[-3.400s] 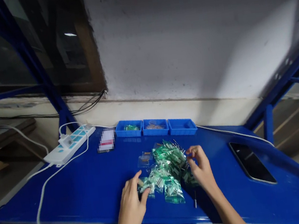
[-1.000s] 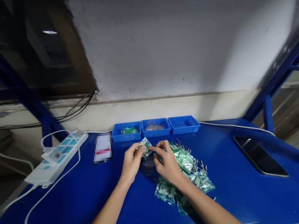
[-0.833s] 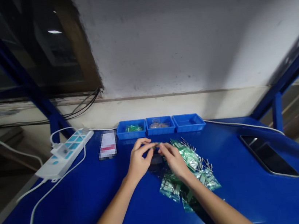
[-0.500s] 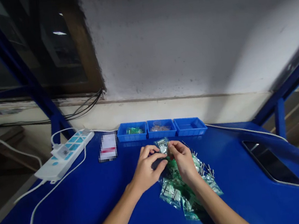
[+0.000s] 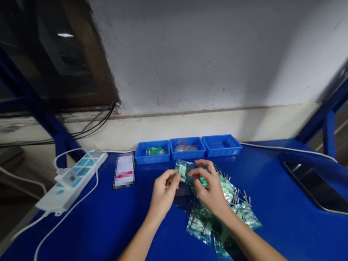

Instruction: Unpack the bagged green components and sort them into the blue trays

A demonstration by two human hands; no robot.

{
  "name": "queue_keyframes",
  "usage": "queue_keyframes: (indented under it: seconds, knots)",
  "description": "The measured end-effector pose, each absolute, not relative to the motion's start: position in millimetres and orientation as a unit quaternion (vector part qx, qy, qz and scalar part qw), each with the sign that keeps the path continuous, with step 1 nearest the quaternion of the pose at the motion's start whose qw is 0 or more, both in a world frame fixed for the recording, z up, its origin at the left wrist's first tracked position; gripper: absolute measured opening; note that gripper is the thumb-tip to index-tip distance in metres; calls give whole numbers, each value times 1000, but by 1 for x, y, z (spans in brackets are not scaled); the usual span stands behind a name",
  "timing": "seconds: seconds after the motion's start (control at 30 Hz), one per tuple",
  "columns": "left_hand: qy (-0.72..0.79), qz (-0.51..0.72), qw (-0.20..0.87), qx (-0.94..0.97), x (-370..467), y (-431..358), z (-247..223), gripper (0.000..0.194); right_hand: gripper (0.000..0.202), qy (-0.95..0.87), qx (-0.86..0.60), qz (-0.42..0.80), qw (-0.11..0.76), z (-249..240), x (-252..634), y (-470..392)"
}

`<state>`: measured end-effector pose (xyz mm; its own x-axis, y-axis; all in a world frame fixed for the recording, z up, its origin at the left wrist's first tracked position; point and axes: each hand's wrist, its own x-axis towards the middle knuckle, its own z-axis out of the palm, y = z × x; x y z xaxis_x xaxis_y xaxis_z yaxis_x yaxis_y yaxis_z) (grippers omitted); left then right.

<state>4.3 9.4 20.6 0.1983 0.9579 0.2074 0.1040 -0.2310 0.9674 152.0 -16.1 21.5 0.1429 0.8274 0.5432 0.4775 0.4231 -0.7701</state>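
My left hand (image 5: 166, 191) pinches the left edge of a small clear plastic bag (image 5: 183, 168) with pale parts inside. Just right of that bag is my right hand (image 5: 210, 185), its fingers curved and apart, with nothing visible between them. Under and around my right hand lies a pile of similar filled bags (image 5: 201, 225), greenish and shiny, partly hidden by my hand and forearm. Several loose metal pins or screws (image 5: 243, 197) lie at the pile's right side; their exact kind is too small to tell.
Three blue bins stand along the wall: a left bin (image 5: 153, 158) with green pieces, a middle bin (image 5: 188, 154) with brownish ones, and a right bin (image 5: 223, 151). A power strip (image 5: 69, 187) with cables lies left, near a blurred-out phone-like object (image 5: 124, 171). A dark phone (image 5: 319, 188) lies right.
The small bag has passed from my right fingers to a pinch of my left hand and sits slightly further left. My right fingers have opened away from it.
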Motion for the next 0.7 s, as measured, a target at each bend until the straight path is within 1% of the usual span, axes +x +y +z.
queue_keyframes:
  seconds: [0.07, 0.17, 0.23, 0.3, 0.43, 0.57, 0.7]
  knots:
    - [418, 488, 339, 687, 4, 8, 21, 19, 13, -602, -526, 225, 557, 24, 152, -16]
    - [377, 492, 208, 757, 3, 7, 19, 21, 25, -539, -506, 369, 564, 28, 153, -16]
    - [356, 491, 160, 779, 3, 7, 17, 25, 32, -503, -493, 428, 567, 31, 153, -16]
    - [353, 486, 139, 787, 3, 6, 15, 29, 32, -482, -496, 445, 569, 32, 153, -16]
    - [373, 473, 166, 781, 5, 2, 18, 31, 24, -465, -501, 428, 591, 30, 151, -14]
    - [379, 446, 255, 769, 7, -4, 28, 29, 17, -474, -494, 383, 620, 25, 150, -14]
    - [386, 449, 347, 727, 8, -6, 33, 28, 14, -481, -506, 325, 637, 25, 150, -16]
